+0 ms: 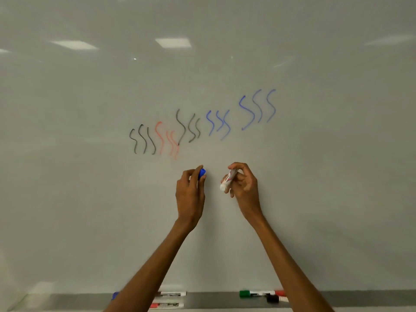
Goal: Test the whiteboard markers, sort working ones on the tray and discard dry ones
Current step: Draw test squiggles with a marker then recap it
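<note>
1. Your left hand (190,192) is pinched closed around a blue cap (202,173), held up in front of the whiteboard (90,199). The cap is off, which suggests either a test is about to start or recapping is due; I cannot tell which.
2. Your right hand (244,185) is closed around the white marker barrel (229,180), at three o'clock of the cap and apart from it. Its white end points down toward seven o'clock; the tip is hidden in your fingers.
3. Test squiggles (202,122) in black, red and blue sit at twelve o'clock of both hands. The red strokes look faint.
4. The tray (213,300) at six o'clock holds a green-capped marker (245,293), a black-capped one (272,299), a red-capped one (280,293) and two more markers (171,299) left of centre.
</note>
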